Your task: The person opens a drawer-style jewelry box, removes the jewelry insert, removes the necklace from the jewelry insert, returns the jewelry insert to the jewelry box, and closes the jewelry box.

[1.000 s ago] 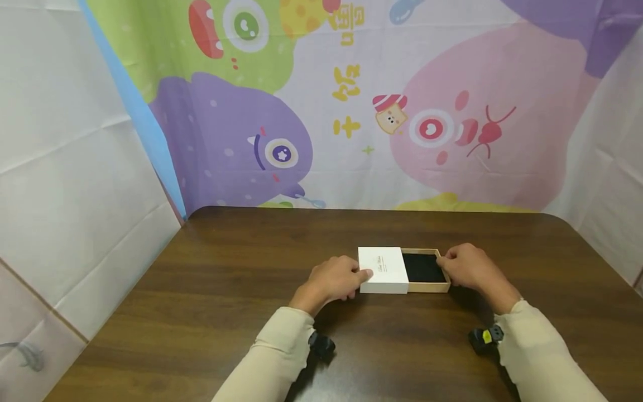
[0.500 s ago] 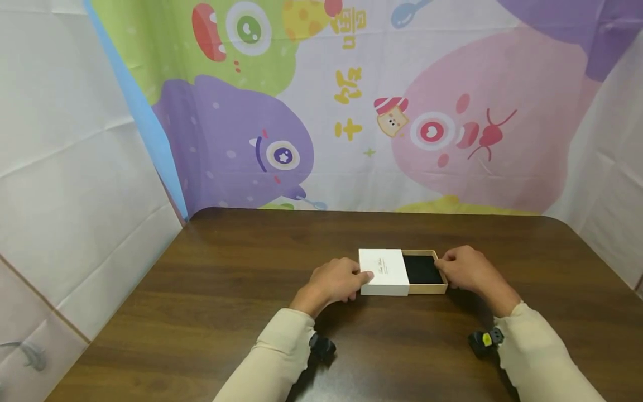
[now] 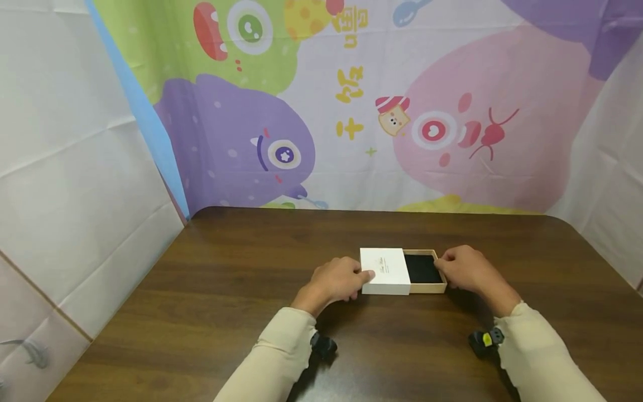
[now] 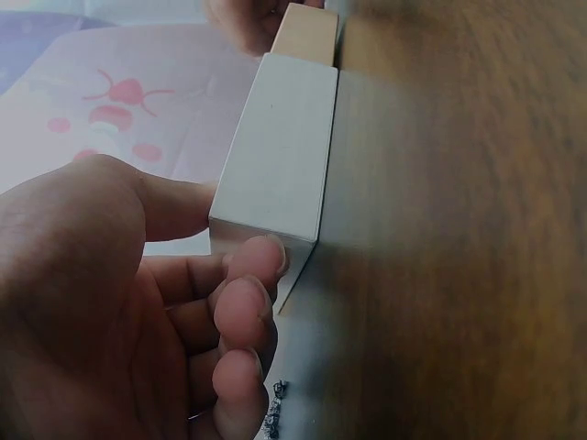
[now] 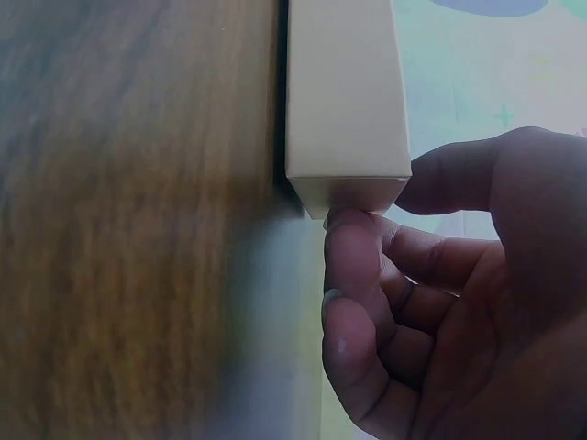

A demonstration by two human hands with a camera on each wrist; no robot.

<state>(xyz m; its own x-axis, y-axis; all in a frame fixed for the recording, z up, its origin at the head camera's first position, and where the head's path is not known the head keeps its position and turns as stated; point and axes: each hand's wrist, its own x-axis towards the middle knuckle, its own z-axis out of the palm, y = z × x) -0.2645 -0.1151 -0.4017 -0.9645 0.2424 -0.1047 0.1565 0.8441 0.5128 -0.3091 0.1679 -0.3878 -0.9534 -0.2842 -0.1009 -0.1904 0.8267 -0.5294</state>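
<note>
A white box sleeve [image 3: 382, 271] with small print on top lies flat on the table, right of centre in the head view. From its right end protrudes a tan tray [image 3: 427, 288] holding a black insert [image 3: 422, 269]; the rest of the tray is hidden inside the sleeve. My left hand [image 3: 339, 279] grips the sleeve's left end, thumb on top and fingers against the end face. At the opposite end, my right hand [image 3: 467, 268] pinches the tray's end wall. The right wrist view shows the thumb and curled fingers at the tray's end [image 5: 348, 101].
The dark wooden table [image 3: 226, 346] extends around both arms. Behind its far edge hangs a cartoon-printed cloth [image 3: 341, 184], and pale panels [image 3: 75, 167] stand at the sides. Each wrist carries a small black camera [image 3: 324, 347].
The tray has slid slightly left into the sleeve, so a little less of it shows. My right hand has moved left with it; my left hand keeps its grip on the sleeve.
</note>
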